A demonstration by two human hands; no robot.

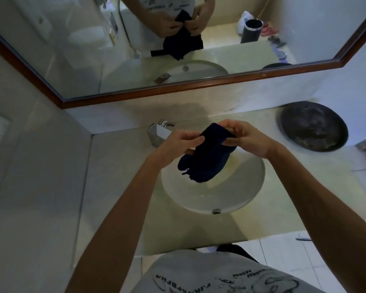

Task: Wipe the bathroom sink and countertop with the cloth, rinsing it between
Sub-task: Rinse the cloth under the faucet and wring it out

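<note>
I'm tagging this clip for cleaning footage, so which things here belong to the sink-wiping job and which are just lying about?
Part of the job:
dark blue cloth, gripped by the left hand and right hand
white sink basin
chrome faucet
pale countertop

Just lying about:
round dark tray on the counter's far right
wood-framed mirror

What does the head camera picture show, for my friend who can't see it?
Two hands, left hand and right hand, hold a dark blue cloth above a white sink. A faucet and a dark round tray sit on the countertop below a mirror.
</note>
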